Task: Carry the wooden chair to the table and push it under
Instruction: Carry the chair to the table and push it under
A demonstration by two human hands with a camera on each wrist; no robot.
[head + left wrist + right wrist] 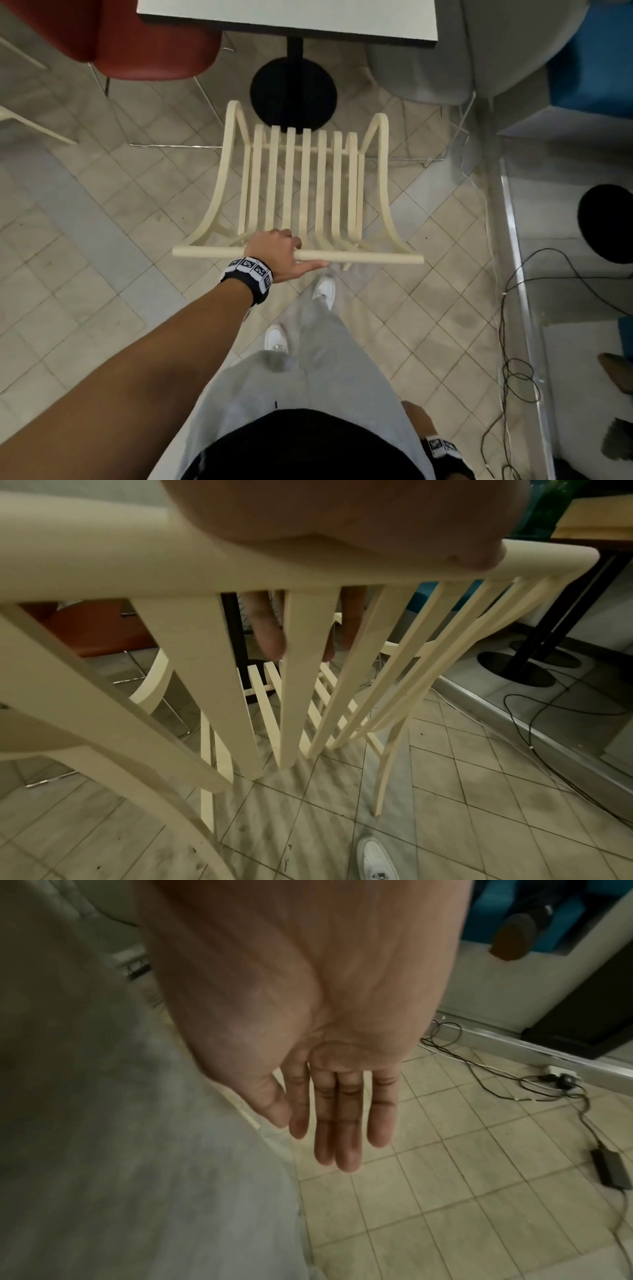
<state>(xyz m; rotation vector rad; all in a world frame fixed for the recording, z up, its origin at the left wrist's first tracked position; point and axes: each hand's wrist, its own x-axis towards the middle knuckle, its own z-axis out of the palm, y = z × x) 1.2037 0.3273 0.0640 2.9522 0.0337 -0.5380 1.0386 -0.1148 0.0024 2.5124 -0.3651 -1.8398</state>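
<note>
Now the left grip [274,248] holds the chair [301,185] by its top rail, seat just short of the surface [287,13]; right grip [329,1096] hangs slack. Push straight, clearing the pedestal [293,92].

The cream-painted slatted wooden chair [301,185] stands upright on the tiled floor, facing the white rectangular black-pedestal table [287,15], seat not yet underneath.

The tiled floor [102,212] carries the wooden chair [301,178], the table's round black base [293,90] and loose cables [513,359].
</note>
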